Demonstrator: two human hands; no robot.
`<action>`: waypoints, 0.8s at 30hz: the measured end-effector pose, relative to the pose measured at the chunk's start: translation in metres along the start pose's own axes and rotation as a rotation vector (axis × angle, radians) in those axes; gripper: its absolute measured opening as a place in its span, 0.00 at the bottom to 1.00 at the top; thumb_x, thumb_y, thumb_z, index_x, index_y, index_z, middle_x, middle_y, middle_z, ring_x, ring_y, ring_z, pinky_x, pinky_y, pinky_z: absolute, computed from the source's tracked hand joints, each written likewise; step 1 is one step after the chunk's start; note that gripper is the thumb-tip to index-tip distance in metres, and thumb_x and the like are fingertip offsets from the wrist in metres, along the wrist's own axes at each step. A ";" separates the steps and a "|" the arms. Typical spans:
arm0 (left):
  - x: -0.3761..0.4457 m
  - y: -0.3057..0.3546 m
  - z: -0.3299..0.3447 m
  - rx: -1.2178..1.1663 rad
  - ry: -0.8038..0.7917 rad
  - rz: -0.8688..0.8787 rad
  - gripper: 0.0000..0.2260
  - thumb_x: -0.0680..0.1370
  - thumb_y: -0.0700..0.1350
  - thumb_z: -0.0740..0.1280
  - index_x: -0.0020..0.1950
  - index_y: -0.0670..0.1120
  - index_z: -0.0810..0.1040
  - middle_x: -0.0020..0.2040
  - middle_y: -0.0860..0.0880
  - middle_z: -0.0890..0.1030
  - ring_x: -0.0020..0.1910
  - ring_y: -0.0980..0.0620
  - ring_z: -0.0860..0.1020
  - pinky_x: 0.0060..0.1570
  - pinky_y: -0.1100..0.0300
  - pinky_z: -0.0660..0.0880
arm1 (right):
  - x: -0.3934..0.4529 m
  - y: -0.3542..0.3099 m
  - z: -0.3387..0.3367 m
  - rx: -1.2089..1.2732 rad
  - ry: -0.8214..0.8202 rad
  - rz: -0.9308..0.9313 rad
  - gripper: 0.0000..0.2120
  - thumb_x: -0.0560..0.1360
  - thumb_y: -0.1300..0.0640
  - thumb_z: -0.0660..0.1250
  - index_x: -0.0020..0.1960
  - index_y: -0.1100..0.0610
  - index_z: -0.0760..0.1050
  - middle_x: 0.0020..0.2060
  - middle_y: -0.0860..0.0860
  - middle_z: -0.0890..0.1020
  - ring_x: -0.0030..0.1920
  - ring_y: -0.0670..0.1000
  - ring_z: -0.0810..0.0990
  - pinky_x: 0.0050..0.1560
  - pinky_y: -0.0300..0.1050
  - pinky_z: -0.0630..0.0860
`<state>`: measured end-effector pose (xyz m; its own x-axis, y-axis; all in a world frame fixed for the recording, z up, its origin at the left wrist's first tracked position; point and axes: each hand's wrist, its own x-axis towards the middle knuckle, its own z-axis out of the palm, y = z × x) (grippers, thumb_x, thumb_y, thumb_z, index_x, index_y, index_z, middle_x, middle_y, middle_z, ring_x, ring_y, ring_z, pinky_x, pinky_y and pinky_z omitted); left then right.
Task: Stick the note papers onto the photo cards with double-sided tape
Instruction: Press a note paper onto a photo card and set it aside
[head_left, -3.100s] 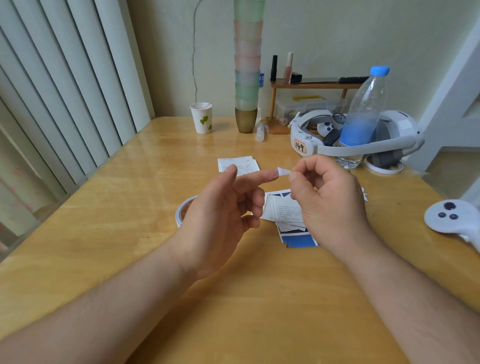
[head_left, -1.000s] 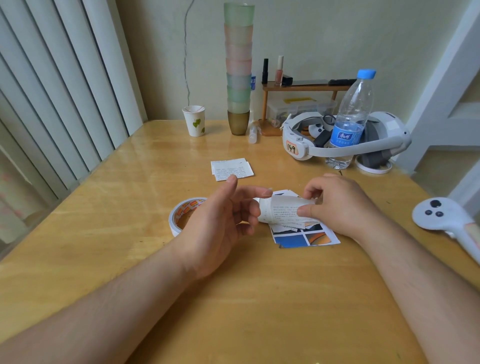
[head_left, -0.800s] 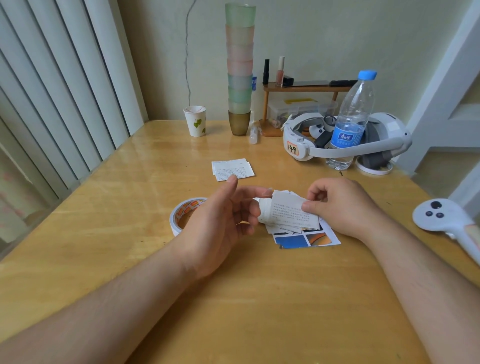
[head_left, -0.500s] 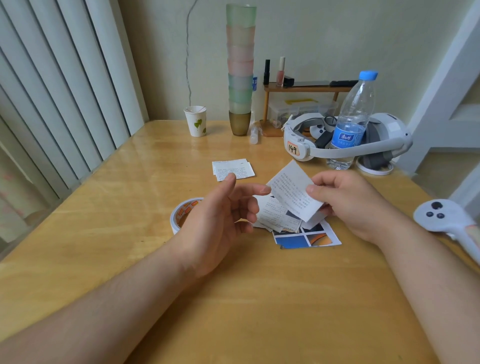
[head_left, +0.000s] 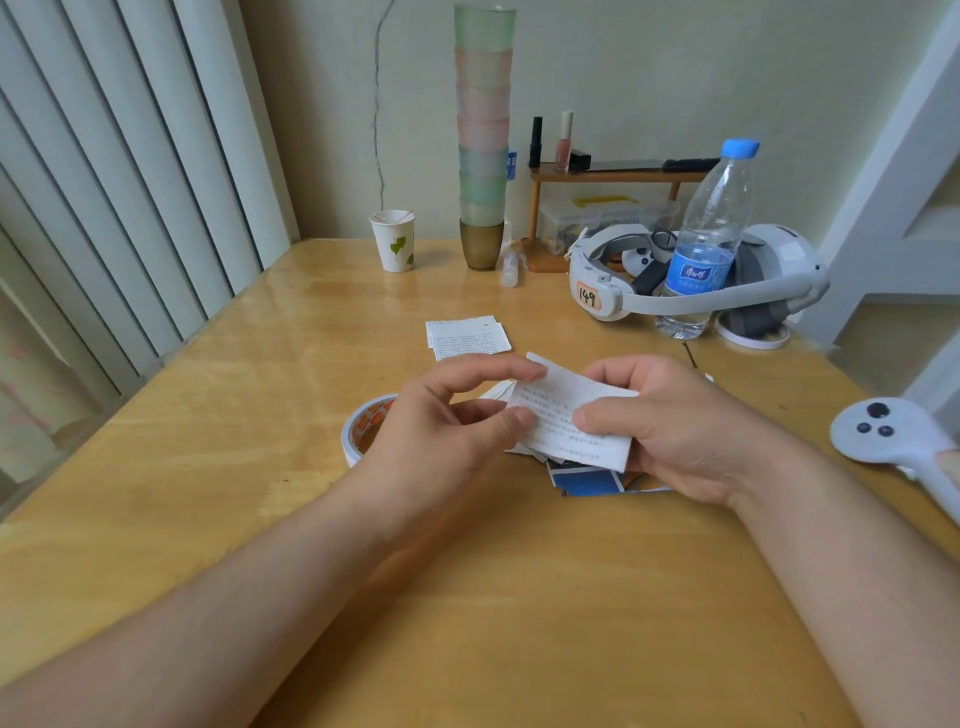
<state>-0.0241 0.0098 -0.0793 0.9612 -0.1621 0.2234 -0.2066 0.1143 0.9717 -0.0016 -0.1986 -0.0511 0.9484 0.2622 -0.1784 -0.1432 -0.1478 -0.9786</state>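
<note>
Two hands: the right hand (head_left: 670, 426) pinches one note paper (head_left: 569, 418) mid-frame; the left hand (head_left: 447, 421), fingers bent, now touches its edge.
Change: paper lifted off the pile, above the photo cards (head_left: 592, 480).
Meaning: tape goes on next, probably.
Tape roll (head_left: 363, 428): left of the hands.

Soft, even daylight; glare streaks the wooden table (head_left: 218, 395) toward ten o'clock; edges bow from wide-angle distortion.

photo cards (head_left: 592, 480) mostly hidden under hands; tape roll (head_left: 363, 426) partly covered

Water bottle (head_left: 709, 244), headset (head_left: 696, 291), perhaps stacked cups (head_left: 483, 135)
</note>
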 end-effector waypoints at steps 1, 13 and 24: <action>0.000 0.001 0.000 -0.019 0.011 -0.012 0.18 0.77 0.32 0.74 0.50 0.56 0.88 0.55 0.50 0.85 0.47 0.49 0.83 0.54 0.48 0.81 | 0.001 -0.001 0.001 0.080 0.008 0.009 0.10 0.76 0.70 0.70 0.55 0.61 0.82 0.48 0.60 0.88 0.50 0.59 0.87 0.59 0.61 0.81; 0.002 0.004 -0.004 -0.159 0.004 -0.086 0.16 0.80 0.31 0.67 0.56 0.50 0.86 0.51 0.47 0.82 0.47 0.51 0.83 0.45 0.64 0.79 | 0.002 -0.005 0.025 0.389 0.144 0.035 0.04 0.81 0.62 0.68 0.53 0.63 0.79 0.45 0.61 0.87 0.43 0.56 0.84 0.32 0.41 0.78; -0.004 0.002 -0.024 1.016 -0.132 0.480 0.21 0.81 0.59 0.63 0.70 0.54 0.81 0.70 0.48 0.65 0.69 0.52 0.70 0.71 0.68 0.65 | -0.002 -0.009 0.023 0.330 0.089 0.088 0.11 0.83 0.62 0.63 0.58 0.69 0.77 0.42 0.64 0.86 0.34 0.58 0.82 0.27 0.39 0.75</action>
<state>-0.0235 0.0346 -0.0798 0.7280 -0.4248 0.5382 -0.6599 -0.6470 0.3820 -0.0089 -0.1764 -0.0444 0.9473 0.1762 -0.2677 -0.2951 0.1539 -0.9430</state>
